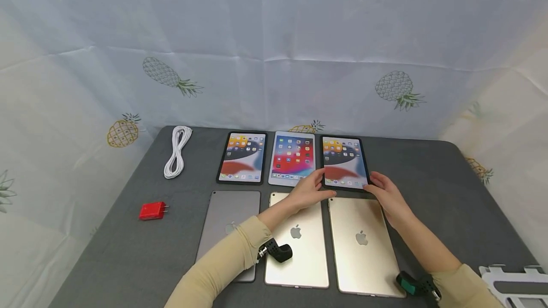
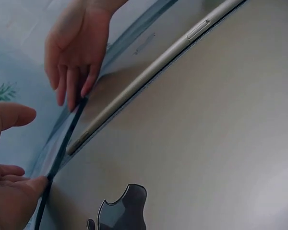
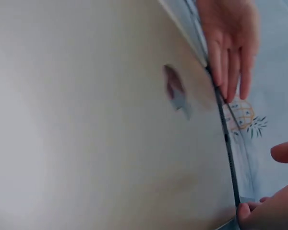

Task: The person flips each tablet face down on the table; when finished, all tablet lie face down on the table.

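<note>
While both hands are busy at the back row, starting from the left there's a coiled white cable (image 1: 177, 152) and a little red plug adapter (image 1: 152, 211) lying on the grey tabletop (image 1: 449, 189). Next come three tablets with screens lit: a black-framed one (image 1: 242, 157), a white-framed one (image 1: 293, 157), and the right black-framed tablet (image 1: 344, 162), which is what the hands are on. It lies face up at the right end of that back row, just behind the gold tablets. The left hand (image 1: 309, 190) pinches its near left corner, fingers curled onto the edge, and the right hand (image 1: 387, 194) grips its near right corner the same way; the wrist views show the thin dark edge caught between fingertips. In the front row lie three face-down tablets, a grey one (image 1: 222, 222) partly hidden under the left sleeve, then two gold ones (image 1: 299, 246) (image 1: 364, 246), each showing an Apple logo. The backdrop cloth (image 1: 274, 51) has pineapples and the word PINEAPPLE printed mirrored, cut off at the top edge. The app icons are too small to read. A white object (image 1: 513, 279) is cropped at bottom right, can't tell what it is.
</note>
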`<state>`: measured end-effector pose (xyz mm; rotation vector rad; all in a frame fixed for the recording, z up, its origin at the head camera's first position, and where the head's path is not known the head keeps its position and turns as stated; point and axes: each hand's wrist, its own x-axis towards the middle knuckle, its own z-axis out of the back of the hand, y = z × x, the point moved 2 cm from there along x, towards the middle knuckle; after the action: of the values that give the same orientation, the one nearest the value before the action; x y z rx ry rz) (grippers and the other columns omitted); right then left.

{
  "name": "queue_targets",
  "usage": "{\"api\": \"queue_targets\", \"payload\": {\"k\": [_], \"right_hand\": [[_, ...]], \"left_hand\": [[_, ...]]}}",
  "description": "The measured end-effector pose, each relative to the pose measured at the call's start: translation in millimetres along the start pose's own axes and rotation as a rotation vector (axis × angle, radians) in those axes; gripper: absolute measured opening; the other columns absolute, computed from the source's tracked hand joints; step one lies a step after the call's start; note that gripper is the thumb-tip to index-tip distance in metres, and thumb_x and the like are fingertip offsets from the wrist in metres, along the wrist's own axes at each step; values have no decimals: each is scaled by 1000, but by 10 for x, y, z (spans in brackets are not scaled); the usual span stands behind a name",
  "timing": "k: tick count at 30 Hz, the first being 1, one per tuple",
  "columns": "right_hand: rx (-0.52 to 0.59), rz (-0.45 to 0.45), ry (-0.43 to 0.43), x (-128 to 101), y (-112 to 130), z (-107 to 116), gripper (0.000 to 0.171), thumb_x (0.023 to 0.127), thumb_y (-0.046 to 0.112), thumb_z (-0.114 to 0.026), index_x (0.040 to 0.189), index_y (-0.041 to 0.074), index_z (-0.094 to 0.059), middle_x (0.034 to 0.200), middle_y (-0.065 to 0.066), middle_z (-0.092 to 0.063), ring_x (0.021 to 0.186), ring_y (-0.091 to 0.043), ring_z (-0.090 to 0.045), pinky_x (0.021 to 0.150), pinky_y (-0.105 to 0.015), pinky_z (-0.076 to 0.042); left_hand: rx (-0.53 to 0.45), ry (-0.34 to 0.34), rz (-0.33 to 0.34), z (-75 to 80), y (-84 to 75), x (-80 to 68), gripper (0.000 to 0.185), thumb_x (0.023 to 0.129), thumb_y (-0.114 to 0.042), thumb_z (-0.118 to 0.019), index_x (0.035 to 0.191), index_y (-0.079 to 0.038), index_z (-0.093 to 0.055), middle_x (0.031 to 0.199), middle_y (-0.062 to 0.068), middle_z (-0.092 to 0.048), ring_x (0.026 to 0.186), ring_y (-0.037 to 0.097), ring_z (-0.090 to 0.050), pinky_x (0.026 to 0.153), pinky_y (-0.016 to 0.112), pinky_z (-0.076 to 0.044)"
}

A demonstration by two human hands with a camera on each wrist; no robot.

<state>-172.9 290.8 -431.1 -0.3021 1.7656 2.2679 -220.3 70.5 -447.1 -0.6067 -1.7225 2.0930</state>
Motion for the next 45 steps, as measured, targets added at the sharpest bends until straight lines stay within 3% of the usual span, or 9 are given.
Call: {"api": "queue_targets", "payload": {"k": [6, 11, 14, 19, 22, 25, 29, 40, 45], "right_hand": [[239, -61, 9, 9, 45, 62, 66, 102, 7, -43, 155, -2, -3, 161, -18, -6, 146, -26, -14, 117, -34, -17], [380, -100, -17, 30, 52, 116, 64, 101, 4, -44, 154, -2, -9, 159, -13, -13, 126, -10, -35, 99, -21, -31], [384, -97, -21, 53, 65, 130, 64, 100, 5, -45, 153, -4, -11, 157, -12, -17, 115, -2, -38, 96, -21, -32], [328, -73, -7, 88, 92, 116, 66, 102, 9, -46, 155, 0, -7, 160, -16, -12, 128, -6, -35, 111, -23, -28], [307, -59, -39, 103, 91, 122, 70, 100, 9, -51, 155, 1, -10, 152, -17, -30, 118, -3, -47, 106, -22, -37], [253, -33, -106, 113, 85, 148, 72, 97, 13, -61, 154, 0, -19, 123, -1, -51, 94, 3, -53, 87, -12, -47], [145, 9, -160, 126, 86, 188, 72, 94, 22, -66, 151, -1, -29, 102, 13, -52, 86, 3, -53, 75, -9, -48], [-266, 223, -348, 58, 401, 270, 51, 93, 30, -66, 136, 4, -57, 97, -2, -59, 70, 2, -59, 62, -18, -55], [-483, 367, -352, 29, 625, 163, 43, 92, 25, -66, 128, 3, -62, 93, -8, -64, 62, -3, -62, 53, -22, -52]], "left_hand": [[62, 6, 27, 5, -37, -17, 80, 86, -22, -75, 151, -3, -32, 153, 14, -36, 136, 28, -41, 106, 29, -38], [33, 10, 26, 12, -21, -2, 80, 84, -19, -76, 150, -3, -34, 152, 14, -37, 136, 26, -41, 106, 28, -38], [14, 20, 32, 27, -8, 0, 80, 84, -18, -76, 150, -3, -34, 153, 13, -36, 136, 25, -40, 107, 27, -37], [-14, 43, 37, 47, -1, -2, 79, 86, -19, -74, 151, -3, -33, 154, 13, -34, 138, 24, -38, 108, 26, -35], [-14, 45, 30, 49, 11, -9, 76, 87, -18, -74, 150, -2, -34, 154, 12, -35, 138, 23, -38, 107, 25, -36], [0, 52, 18, 44, 20, -15, 75, 87, -19, -73, 149, -2, -36, 153, 12, -36, 137, 24, -39, 106, 25, -37], [-3, 62, 5, 30, 17, -14, 72, 88, -19, -72, 148, -1, -38, 153, 12, -37, 137, 23, -40, 106, 25, -37], [-18, 146, -26, -103, -3, 13, 55, 92, -20, -68, 141, -5, -49, 149, 7, -44, 138, 20, -39, 106, 21, -35], [-22, 127, -27, -125, -64, 14, 48, 93, -23, -66, 137, -7, -55, 143, 8, -51, 134, 19, -45, 103, 22, -40]]}}
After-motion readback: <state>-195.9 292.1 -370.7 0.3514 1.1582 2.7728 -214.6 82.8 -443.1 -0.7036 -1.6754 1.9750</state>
